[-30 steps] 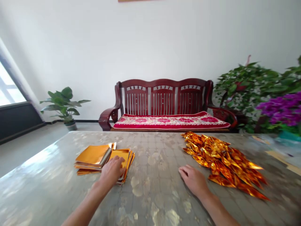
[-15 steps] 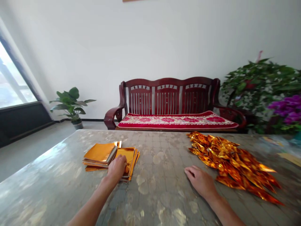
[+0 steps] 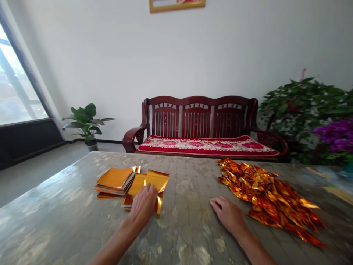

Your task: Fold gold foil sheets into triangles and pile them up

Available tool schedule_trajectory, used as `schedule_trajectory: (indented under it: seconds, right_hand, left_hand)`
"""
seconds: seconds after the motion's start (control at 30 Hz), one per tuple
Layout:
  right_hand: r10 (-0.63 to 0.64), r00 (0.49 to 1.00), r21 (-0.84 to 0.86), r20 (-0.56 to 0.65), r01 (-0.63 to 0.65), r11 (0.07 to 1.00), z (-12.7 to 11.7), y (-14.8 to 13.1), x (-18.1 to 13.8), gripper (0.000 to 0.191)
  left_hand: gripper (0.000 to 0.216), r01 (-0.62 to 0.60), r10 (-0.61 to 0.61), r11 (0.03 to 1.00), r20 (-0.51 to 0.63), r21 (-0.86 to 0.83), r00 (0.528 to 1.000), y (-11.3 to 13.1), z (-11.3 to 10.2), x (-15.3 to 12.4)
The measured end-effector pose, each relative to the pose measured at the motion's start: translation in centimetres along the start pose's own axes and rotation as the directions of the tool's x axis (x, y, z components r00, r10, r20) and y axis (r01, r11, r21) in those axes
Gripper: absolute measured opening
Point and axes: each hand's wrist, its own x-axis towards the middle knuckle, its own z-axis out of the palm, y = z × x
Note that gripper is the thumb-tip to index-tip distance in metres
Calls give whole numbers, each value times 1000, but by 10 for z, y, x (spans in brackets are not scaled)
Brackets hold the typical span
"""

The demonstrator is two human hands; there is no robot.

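Note:
My left hand pinches the near edge of a gold foil sheet, which lifts off the right stack of gold sheets. A second, neater stack of gold sheets lies just to its left. My right hand rests palm down on the table, fingers together and holding nothing. Right beside it spreads a pile of folded gold foil pieces.
The glossy patterned table fills the foreground. Beyond it stands a dark wooden bench with a red cushion. A potted plant is at the left, leafy plants and purple flowers at the right.
My left hand has drawn back toward me and peeled the top gold sheet up off the right stack. My right hand has stayed on the table.

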Motion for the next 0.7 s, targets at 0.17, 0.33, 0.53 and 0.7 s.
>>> schedule_trajectory:
  seconds: [0.17, 0.33, 0.53, 0.7]
  right_hand:
    - [-45, 994, 346, 96, 9, 938, -8, -16, -6, 42]
    - [40, 995, 523, 91, -82, 848, 2, -27, -6, 53]
    - [97, 994, 574, 41, -103, 812, 9, -27, -2, 34]
    - [118, 993, 579, -14, -88, 810, 6, -27, -6, 38]
  left_hand:
    - [28, -198, 201, 979, 92, -42, 975, 78, 14, -21]
    - [21, -354, 363, 930, 104, -94, 926, 121, 36, -24]
    - [35, -113, 73, 878, -103, -465, 992, 104, 46, -14]
    - [58, 6, -124, 672, -104, -741, 987, 85, 76, -3]
